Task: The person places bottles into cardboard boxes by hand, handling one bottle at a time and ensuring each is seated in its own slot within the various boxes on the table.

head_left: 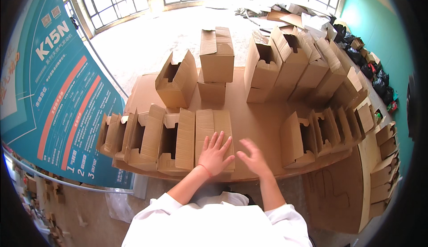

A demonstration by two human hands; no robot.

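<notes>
My left hand lies flat, fingers spread, on the top of a brown cardboard box whose flaps are folded down. Just right of that box, my right hand hovers with its fingers apart and nothing in it. To the left of the closed box, an open-topped cardboard box stands in a row with several others. Farther back, a closed box sits on top of another box, and an open box stands to their left.
Open boxes line the far right of the cardboard-covered table, with another row at the near right. A blue banner rises at the left. Black bags and scrap lie along the green wall.
</notes>
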